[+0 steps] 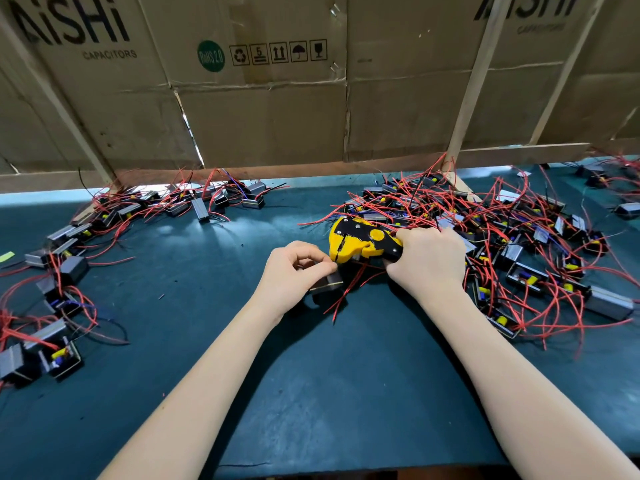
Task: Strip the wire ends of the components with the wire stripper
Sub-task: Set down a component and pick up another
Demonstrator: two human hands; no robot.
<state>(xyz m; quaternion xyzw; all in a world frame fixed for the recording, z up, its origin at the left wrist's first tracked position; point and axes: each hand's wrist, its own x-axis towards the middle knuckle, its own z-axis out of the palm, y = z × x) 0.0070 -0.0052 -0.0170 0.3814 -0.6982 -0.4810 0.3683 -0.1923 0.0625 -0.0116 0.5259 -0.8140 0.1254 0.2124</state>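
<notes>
Bare forearms enter from the bottom edge and reach forward over the dark teal work mat (311,393), which covers the bench from side to side. Behind the mat, a wall of flattened cardboard cartons (263,109) printed with "AiSHi CAPACITORS" stands upright, braced by pale wooden slats (467,88). On the right half of the mat lies a large tangled pile of components (519,237), small black and grey housings with yellow parts and long red leads. A thinner, looser spread of like components (69,251) runs along the left side and curves toward the rear edge. Between the two groups, near mid-mat, the right hand (427,261) grips the handles of the wire stripper (363,242), fingers curled round them; the yellow and black head of the tool points left, with the handles hidden inside the fist. The left hand (294,275) sits just beside the tool head, thumb and fingers pinching a lead close to the tool; whether the lead is seated in the tool cannot be told. Directly below that hand, one component (327,283) rests on the mat, its red wires (349,289) trailing right and downward beneath the stripper.
</notes>
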